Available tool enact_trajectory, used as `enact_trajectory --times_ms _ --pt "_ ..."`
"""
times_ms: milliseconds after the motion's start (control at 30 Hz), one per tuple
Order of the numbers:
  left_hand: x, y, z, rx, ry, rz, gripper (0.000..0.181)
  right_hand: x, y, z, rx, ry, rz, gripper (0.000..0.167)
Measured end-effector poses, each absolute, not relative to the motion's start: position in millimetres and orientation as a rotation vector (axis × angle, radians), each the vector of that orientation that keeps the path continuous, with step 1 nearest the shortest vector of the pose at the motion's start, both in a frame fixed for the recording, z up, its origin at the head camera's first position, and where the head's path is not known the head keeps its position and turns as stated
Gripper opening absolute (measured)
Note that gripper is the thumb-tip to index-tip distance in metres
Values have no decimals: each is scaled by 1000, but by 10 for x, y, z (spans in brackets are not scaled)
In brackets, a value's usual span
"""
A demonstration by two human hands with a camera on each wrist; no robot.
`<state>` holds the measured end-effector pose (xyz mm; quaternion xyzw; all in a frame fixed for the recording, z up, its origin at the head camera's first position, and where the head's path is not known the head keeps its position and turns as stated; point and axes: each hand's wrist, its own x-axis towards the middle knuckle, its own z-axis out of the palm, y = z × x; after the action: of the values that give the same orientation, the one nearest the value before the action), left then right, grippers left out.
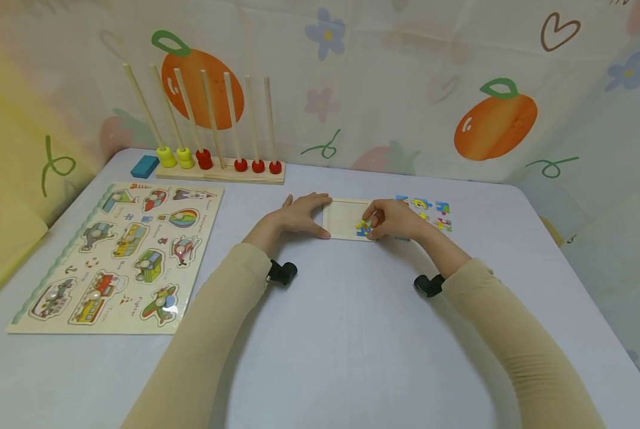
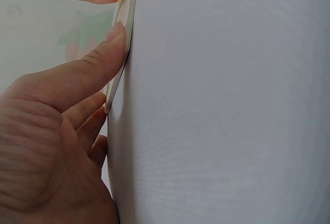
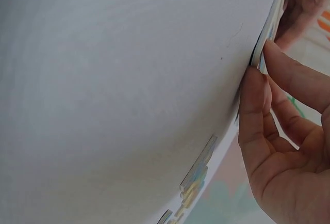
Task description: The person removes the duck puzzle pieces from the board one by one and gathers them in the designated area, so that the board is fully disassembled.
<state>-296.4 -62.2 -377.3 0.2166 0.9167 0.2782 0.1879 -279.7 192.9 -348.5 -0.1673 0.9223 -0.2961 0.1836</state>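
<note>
A shallow wooden puzzle tray (image 1: 341,219) lies flat in the middle of the table. My left hand (image 1: 301,214) holds it by its left end, thumb against the near edge and fingers toward the far side. At the tray's near right corner, my right hand (image 1: 397,219) has its thumb and curled fingers at a yellow-and-blue jigsaw piece (image 1: 363,229), which they partly cover. In the right wrist view, the thumb touches the tray's rim. Several loose jigsaw pieces (image 1: 442,207) lie just right of the tray, some hidden by my right hand.
At the left is a large wooden peg puzzle board (image 1: 156,238) with vehicle pictures. Behind it, a rack of upright rods (image 1: 218,173) carries yellow and red beads, beside a blue block (image 1: 145,167). A printed cloth (image 1: 390,71) hangs along the table's back edge.
</note>
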Motion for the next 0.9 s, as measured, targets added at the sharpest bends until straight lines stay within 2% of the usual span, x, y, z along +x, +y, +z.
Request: enact_trajectory --times_ms 700,900 --pt "-2944 -614 -3762 604 2584 774 91 -2785 1916 -3479 -474 2642 -836 43" --pt "-2937 -622 -3753 607 2583 778 90 -2788 1918 -3486 -491 2650 -852 38"
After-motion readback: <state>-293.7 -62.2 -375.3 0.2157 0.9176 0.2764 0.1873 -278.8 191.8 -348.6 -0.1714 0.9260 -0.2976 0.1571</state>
